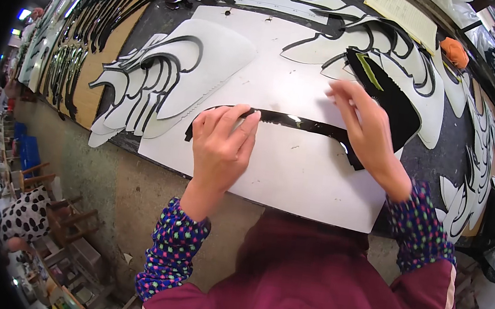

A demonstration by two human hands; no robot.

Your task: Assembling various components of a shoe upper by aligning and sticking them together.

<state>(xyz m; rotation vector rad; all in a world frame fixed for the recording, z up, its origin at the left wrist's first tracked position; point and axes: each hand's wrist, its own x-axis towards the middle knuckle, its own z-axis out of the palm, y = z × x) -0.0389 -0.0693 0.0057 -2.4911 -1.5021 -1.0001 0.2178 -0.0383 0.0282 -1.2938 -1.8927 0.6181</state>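
Flat white board (pixel 293 178); on it, long arched glossy-black strip (pixel 312 126). Left hand (pixel 223 136) bunched on strip's left part, pinch or press unclear. Right hand (pixel 370 123) loosely spread, apparently empty, near right end. Likely positioning; next calls for steadying that end.

A dark table (pixel 159 16) carries a white board (pixel 293 178) under a black strip (pixel 322 128).

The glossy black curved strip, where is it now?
Head view, centre: the strip lies across the flat white board, its left part under the left hand.
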